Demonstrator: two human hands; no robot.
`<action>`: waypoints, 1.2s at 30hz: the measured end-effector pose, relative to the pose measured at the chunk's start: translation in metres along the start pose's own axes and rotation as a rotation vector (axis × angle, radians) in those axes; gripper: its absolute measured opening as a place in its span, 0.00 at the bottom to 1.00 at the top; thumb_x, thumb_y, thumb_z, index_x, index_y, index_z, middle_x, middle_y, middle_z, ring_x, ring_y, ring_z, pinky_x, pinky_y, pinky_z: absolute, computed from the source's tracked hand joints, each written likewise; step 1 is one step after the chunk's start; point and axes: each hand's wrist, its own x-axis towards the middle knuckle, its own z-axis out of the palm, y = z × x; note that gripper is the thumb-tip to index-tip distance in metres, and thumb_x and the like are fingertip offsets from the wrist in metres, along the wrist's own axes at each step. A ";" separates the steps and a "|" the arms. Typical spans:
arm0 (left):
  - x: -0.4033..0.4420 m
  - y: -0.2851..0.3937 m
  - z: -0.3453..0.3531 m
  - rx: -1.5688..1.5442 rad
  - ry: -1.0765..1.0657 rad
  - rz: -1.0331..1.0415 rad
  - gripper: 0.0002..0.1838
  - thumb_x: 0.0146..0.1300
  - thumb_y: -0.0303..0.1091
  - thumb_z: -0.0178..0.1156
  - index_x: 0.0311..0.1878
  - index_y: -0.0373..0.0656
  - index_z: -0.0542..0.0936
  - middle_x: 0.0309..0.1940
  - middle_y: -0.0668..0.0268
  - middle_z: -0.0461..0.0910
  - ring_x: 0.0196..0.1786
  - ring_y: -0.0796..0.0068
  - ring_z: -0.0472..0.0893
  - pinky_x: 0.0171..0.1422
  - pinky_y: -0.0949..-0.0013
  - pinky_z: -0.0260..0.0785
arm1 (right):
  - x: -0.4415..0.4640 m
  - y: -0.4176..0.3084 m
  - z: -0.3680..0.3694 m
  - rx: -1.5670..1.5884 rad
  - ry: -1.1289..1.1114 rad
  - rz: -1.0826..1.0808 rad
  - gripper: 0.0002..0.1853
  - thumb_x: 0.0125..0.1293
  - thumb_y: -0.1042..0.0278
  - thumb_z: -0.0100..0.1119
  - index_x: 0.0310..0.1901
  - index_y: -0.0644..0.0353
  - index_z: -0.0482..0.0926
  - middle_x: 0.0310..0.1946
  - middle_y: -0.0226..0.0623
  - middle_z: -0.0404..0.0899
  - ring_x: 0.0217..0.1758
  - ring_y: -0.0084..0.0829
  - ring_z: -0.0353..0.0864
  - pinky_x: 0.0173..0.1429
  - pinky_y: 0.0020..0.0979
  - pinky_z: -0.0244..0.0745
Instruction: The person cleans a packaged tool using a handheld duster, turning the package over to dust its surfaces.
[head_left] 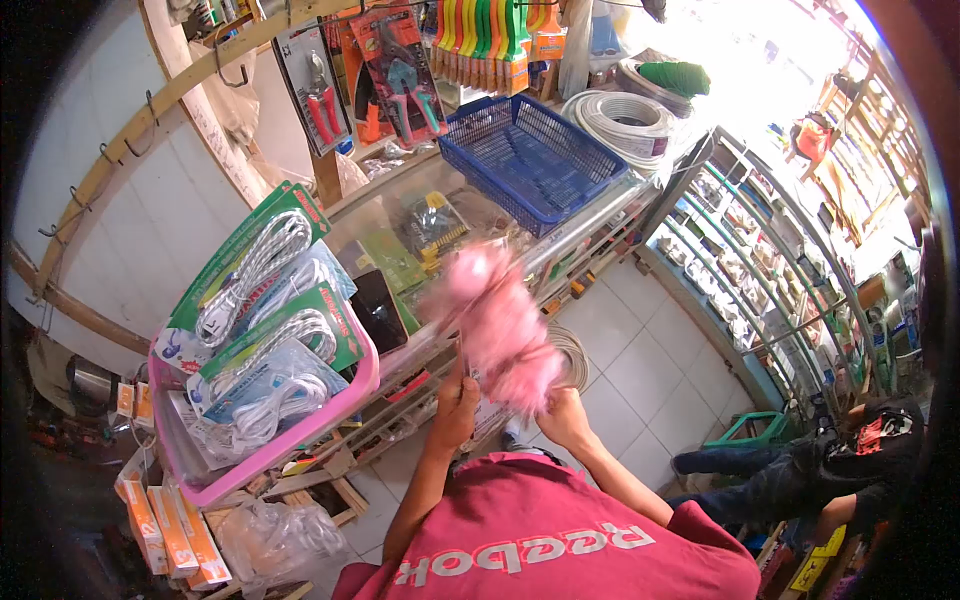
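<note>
Around the centre of the frame: left hand [455,408], blurred pink duster [500,325], right hand [566,420].
At left, a pink basket [366,372] holds packed white cords [258,270]. The left hand is closed around a thin stick [460,358]. The right hand is at the duster's lower right end; whether it grips, I cannot tell.

Left forearm [412,492] bare, angled up and slightly inward; left hand [456,410] curled into a fist, thumb side up. Right forearm [630,470] bare, slanting inward; right hand [566,420] partly curled, fingertips hidden. Hands near each other, apart.
</note>
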 end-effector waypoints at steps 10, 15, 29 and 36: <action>0.000 0.016 0.004 -0.019 -0.045 0.019 0.33 0.74 0.47 0.41 0.72 0.33 0.50 0.63 0.60 0.66 0.63 0.72 0.65 0.67 0.69 0.55 | 0.013 -0.020 -0.016 -0.119 -0.086 0.174 0.07 0.53 0.71 0.56 0.24 0.67 0.77 0.21 0.55 0.75 0.25 0.52 0.77 0.31 0.42 0.71; -0.004 0.015 0.006 0.024 -0.044 0.017 0.34 0.73 0.48 0.41 0.72 0.33 0.49 0.63 0.59 0.67 0.63 0.71 0.66 0.67 0.69 0.55 | 0.012 0.018 -0.001 0.035 -0.033 -0.056 0.06 0.52 0.73 0.54 0.24 0.68 0.77 0.20 0.55 0.75 0.25 0.51 0.78 0.30 0.41 0.71; 0.000 0.027 0.011 0.010 -0.109 0.055 0.36 0.72 0.52 0.42 0.72 0.34 0.51 0.63 0.55 0.67 0.64 0.69 0.66 0.67 0.67 0.56 | 0.009 0.013 -0.002 0.161 0.065 0.077 0.08 0.51 0.71 0.55 0.28 0.68 0.78 0.19 0.52 0.74 0.23 0.47 0.75 0.31 0.40 0.69; -0.003 -0.012 0.006 0.113 -0.080 0.087 0.33 0.72 0.49 0.43 0.70 0.32 0.56 0.64 0.55 0.66 0.66 0.69 0.65 0.69 0.67 0.53 | 0.003 0.001 -0.014 -0.219 0.033 -0.131 0.06 0.50 0.72 0.55 0.21 0.64 0.76 0.21 0.52 0.75 0.24 0.52 0.75 0.30 0.41 0.69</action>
